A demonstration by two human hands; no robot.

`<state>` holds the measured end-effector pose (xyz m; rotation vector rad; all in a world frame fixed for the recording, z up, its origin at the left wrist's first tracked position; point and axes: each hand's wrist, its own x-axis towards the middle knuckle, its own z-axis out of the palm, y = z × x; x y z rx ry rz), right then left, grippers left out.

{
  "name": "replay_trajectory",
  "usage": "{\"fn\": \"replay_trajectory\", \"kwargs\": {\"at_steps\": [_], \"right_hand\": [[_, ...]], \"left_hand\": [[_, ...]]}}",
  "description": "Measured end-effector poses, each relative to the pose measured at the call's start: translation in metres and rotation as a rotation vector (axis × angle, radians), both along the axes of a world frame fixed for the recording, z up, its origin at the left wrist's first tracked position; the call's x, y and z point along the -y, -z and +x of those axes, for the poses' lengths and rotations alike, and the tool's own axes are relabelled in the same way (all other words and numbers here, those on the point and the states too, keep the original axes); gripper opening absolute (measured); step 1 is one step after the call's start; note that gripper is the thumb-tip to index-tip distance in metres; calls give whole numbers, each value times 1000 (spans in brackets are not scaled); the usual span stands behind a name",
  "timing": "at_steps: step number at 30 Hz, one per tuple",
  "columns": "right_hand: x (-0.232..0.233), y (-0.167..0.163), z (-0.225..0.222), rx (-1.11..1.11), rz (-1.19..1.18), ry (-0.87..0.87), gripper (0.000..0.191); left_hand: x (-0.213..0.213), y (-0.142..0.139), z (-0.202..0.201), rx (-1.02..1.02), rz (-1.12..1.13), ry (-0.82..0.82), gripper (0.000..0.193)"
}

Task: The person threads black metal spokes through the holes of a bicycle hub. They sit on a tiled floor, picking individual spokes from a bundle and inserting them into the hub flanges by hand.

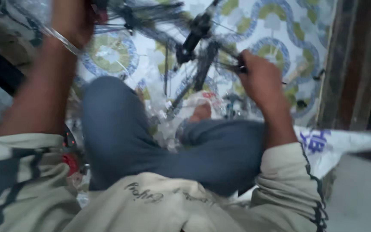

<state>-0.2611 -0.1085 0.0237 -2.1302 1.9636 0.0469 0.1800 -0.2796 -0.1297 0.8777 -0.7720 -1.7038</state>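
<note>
Your left hand [71, 19] is raised at the upper left, a thin metal bangle [61, 39] on its wrist, fingers closed around a dark part at the rim of the spoked wheel [151, 17]; motion blur hides exactly what it clamps. The wheel spreads across the top middle, above the patterned floor mat [275, 25] with its blue and green rings, and its black hub [193, 36] sits between your two hands. Below it your knees in blue trousers [121, 124] are folded, with crumpled clear plastic [164, 120] lying on the mat between them. Your right hand [260, 77] grips thin spokes [226, 64] on the wheel's right side, fingers shut on them. Further right, a white printed sack [336, 144] lies at the mat's edge beside a dark wooden post [348, 64].
</note>
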Motion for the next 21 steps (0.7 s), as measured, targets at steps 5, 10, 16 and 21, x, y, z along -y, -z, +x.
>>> {"fn": "replay_trajectory", "kwargs": {"at_steps": [5, 10, 16, 21], "right_hand": [[71, 102, 37, -144, 588, -121, 23], [141, 222, 41, -168, 615, -274, 36], [191, 388, 96, -200, 721, -593, 28], [217, 391, 114, 72, 528, -325, 38]], "left_hand": [[-38, 137, -9, -91, 620, -198, 17], [-53, 233, 6, -43, 835, -465, 31], [-29, 272, 57, 50, 852, -659, 19], [17, 246, 60, 149, 958, -721, 19]]}}
